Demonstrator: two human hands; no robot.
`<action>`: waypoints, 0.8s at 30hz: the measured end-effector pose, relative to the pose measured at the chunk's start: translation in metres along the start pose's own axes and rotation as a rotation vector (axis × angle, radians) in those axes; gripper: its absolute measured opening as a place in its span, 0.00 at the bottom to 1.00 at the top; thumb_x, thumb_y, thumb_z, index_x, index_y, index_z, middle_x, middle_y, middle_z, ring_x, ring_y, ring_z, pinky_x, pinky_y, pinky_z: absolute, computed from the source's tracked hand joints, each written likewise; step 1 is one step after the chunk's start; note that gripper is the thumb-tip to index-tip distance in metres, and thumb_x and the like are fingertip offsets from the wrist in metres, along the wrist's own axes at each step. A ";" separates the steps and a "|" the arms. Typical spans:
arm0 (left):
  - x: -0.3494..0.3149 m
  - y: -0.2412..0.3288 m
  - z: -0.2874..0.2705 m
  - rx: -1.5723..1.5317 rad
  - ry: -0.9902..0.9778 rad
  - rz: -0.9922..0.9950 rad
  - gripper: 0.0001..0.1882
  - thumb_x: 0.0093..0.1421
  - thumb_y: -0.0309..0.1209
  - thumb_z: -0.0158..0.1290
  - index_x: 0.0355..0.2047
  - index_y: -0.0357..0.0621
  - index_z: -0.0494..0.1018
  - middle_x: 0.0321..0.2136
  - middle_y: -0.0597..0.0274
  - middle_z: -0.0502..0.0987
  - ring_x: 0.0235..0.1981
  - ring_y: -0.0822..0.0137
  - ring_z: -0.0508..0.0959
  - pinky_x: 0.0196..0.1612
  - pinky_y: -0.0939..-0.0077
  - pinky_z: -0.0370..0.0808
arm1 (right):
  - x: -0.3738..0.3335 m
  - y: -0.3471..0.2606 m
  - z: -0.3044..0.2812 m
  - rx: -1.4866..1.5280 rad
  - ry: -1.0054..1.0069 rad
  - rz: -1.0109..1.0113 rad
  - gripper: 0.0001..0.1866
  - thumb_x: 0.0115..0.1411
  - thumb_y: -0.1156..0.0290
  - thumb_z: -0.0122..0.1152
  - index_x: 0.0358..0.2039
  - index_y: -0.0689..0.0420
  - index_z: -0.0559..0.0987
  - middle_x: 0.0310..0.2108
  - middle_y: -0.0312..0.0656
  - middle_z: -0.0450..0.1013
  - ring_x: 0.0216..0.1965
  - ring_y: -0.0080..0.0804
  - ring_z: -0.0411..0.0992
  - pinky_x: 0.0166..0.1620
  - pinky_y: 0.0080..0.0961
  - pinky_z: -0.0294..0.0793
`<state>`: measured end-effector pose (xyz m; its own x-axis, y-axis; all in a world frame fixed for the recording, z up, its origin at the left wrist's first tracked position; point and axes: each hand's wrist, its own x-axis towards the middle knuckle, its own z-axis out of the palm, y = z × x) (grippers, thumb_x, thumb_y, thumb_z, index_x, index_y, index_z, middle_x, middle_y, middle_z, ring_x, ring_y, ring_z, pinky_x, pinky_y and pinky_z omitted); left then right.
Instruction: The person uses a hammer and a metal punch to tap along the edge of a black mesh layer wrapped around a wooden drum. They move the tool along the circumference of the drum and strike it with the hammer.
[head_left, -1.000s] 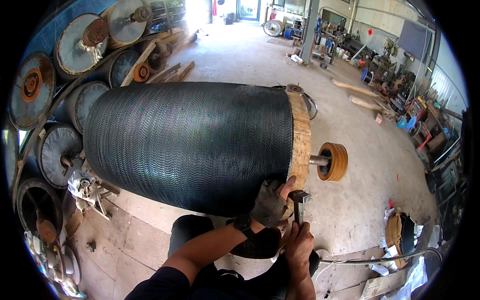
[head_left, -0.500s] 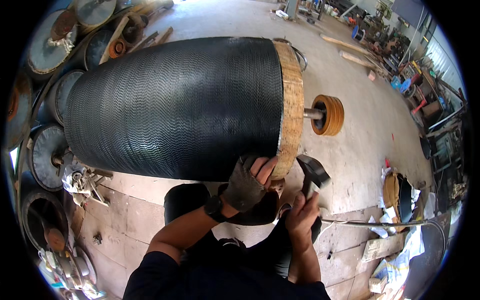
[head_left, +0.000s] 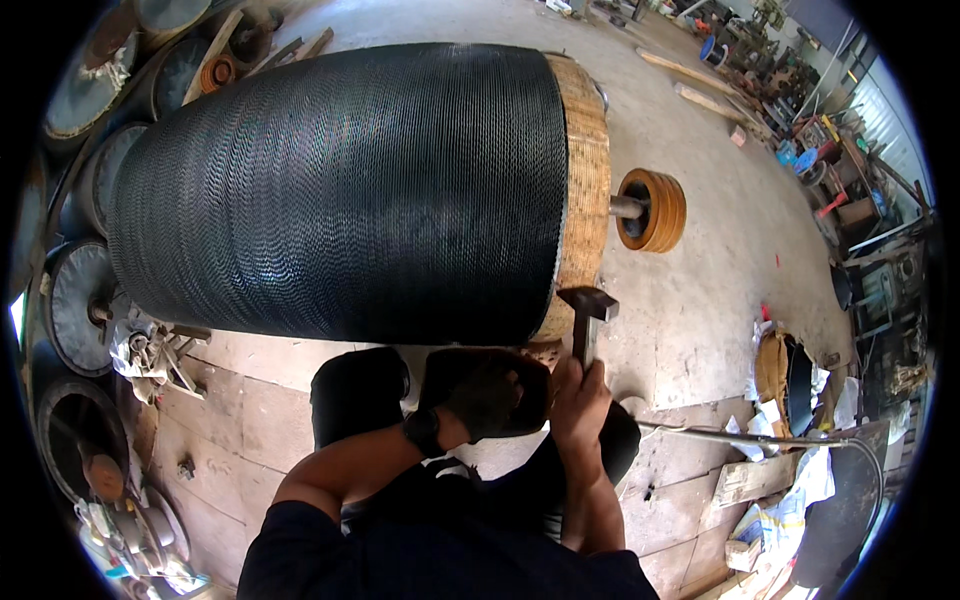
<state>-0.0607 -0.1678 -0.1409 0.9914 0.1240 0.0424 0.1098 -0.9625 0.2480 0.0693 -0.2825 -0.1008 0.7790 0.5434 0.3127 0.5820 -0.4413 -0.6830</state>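
Big black ribbed roller (head_left: 340, 190) laid on its side, woven tan end disc (head_left: 585, 180) at its rt end. Hammer (head_left: 587, 318) gripped w/ closed fingers by bare right hand (head_left: 578, 400), head up, just below the roller's rt lower edge. Gloved left hand (head_left: 490, 398) held under the roller, fingers curled; whether anything is held can't be told. Orange wheel (head_left: 652, 210) seen on the shaft beyond the roller's disc.

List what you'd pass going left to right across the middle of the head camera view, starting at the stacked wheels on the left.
Stacked round metal wheels → big black ribbed roller → its woven tan end rim → orange pulley wheel on the shaft → bare concrete floor → cluttered workbenches at far right.
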 end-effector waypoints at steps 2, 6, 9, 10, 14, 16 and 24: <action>0.001 -0.001 0.006 -0.008 0.000 -0.018 0.12 0.57 0.36 0.56 0.36 0.42 0.80 0.39 0.53 0.79 0.45 0.54 0.78 0.54 0.55 0.72 | -0.008 -0.010 -0.016 0.251 0.032 0.037 0.12 0.70 0.66 0.50 0.34 0.62 0.71 0.17 0.38 0.69 0.17 0.34 0.68 0.22 0.31 0.66; 0.004 0.002 -0.003 -0.015 -0.089 -0.042 0.13 0.58 0.37 0.55 0.36 0.41 0.80 0.39 0.53 0.80 0.45 0.54 0.78 0.54 0.54 0.72 | -0.006 -0.027 -0.032 0.590 0.290 -0.233 0.12 0.69 0.68 0.44 0.35 0.64 0.72 0.18 0.38 0.67 0.18 0.24 0.64 0.23 0.22 0.64; 0.009 0.004 0.000 -0.004 -0.105 -0.048 0.13 0.59 0.37 0.54 0.37 0.41 0.80 0.39 0.53 0.80 0.45 0.54 0.78 0.52 0.53 0.72 | -0.007 -0.006 -0.015 0.070 0.128 -0.133 0.09 0.69 0.70 0.51 0.33 0.63 0.73 0.20 0.48 0.71 0.19 0.46 0.71 0.25 0.35 0.72; 0.012 0.002 0.004 0.013 -0.101 -0.057 0.13 0.59 0.37 0.54 0.37 0.41 0.80 0.39 0.53 0.80 0.46 0.55 0.78 0.52 0.53 0.73 | 0.003 -0.005 -0.003 -0.153 0.052 -0.112 0.11 0.69 0.68 0.53 0.33 0.63 0.72 0.19 0.53 0.71 0.20 0.55 0.70 0.26 0.40 0.72; 0.002 -0.001 0.004 -0.035 0.015 -0.031 0.12 0.61 0.35 0.51 0.37 0.42 0.81 0.38 0.53 0.80 0.46 0.55 0.78 0.51 0.53 0.73 | -0.022 -0.013 -0.016 0.277 0.031 0.091 0.13 0.70 0.69 0.49 0.29 0.63 0.70 0.15 0.41 0.69 0.15 0.29 0.67 0.21 0.28 0.66; -0.002 0.002 -0.012 -0.055 -0.043 0.002 0.12 0.62 0.34 0.50 0.36 0.43 0.81 0.37 0.53 0.80 0.45 0.55 0.78 0.50 0.53 0.73 | -0.017 -0.034 -0.027 0.547 0.238 -0.024 0.14 0.70 0.69 0.44 0.29 0.63 0.71 0.16 0.35 0.64 0.15 0.22 0.60 0.23 0.21 0.65; 0.008 0.005 -0.007 0.016 -0.003 0.033 0.11 0.62 0.33 0.50 0.32 0.42 0.80 0.34 0.52 0.79 0.40 0.54 0.80 0.46 0.56 0.75 | -0.016 -0.008 -0.005 0.182 0.031 0.038 0.14 0.70 0.66 0.53 0.32 0.64 0.72 0.19 0.47 0.74 0.17 0.44 0.71 0.21 0.35 0.68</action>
<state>-0.0524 -0.1699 -0.1321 0.9947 0.0911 0.0475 0.0778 -0.9700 0.2305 0.0538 -0.2914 -0.0971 0.8081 0.5054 0.3025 0.5024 -0.3234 -0.8019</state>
